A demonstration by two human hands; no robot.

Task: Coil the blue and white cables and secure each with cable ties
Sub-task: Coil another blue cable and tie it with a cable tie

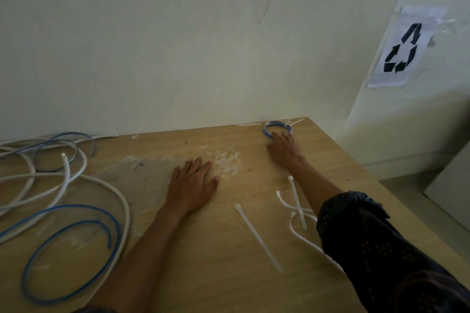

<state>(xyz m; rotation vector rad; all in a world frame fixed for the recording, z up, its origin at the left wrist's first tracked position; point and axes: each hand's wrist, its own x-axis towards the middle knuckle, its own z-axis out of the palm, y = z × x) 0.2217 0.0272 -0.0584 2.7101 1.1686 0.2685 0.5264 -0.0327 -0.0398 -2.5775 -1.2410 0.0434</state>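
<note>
table (229,287): light wood-grain top, scuffed, set against the wall
paint marks (227,162): white flaky smears mid-table
wall (152,46): pale, plain, faint scratch
sign (403,49): taped paper sheet, black recycling arrows, on right wall section

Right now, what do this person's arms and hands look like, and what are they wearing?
Both hands are bare: no gloves, rings or watch show on the left hand or right hand. The right arm wears a dark fabric sleeve with a fine dotted pattern, bunched partway up the forearm. The left forearm is uncovered.
</note>
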